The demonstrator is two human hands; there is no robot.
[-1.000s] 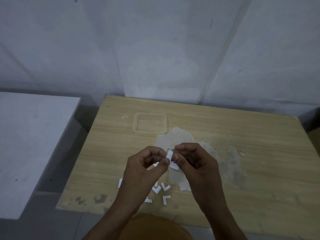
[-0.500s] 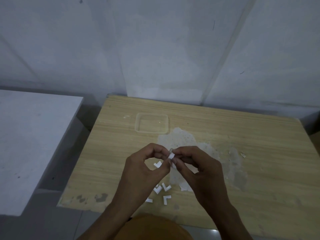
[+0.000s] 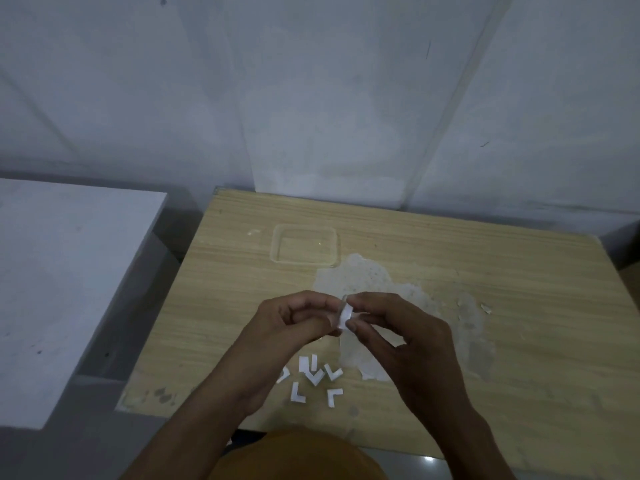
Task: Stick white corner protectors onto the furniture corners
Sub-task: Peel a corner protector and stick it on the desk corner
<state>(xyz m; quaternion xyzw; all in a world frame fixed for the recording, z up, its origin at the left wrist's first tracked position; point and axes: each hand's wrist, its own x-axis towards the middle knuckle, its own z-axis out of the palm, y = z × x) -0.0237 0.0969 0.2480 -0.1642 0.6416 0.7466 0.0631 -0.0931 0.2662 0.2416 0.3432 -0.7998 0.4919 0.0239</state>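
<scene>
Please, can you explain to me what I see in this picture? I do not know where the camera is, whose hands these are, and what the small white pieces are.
There is no machine here. A person wears a camera on the head, so this one view looks forward and down at their own two bare hands.

The left hand and the right hand meet above a wooden table. Together they pinch one small white corner protector between the fingertips. Perhaps they are peeling its backing, but that is too small to tell.

On the table, near its front edge, lie more white L-shaped protectors in a loose group. Farther back lies a clear shallow plastic tray. The table's surface is worn, with a pale patch in the middle. To the left stands a white surface, and behind is a pale wall.
</scene>
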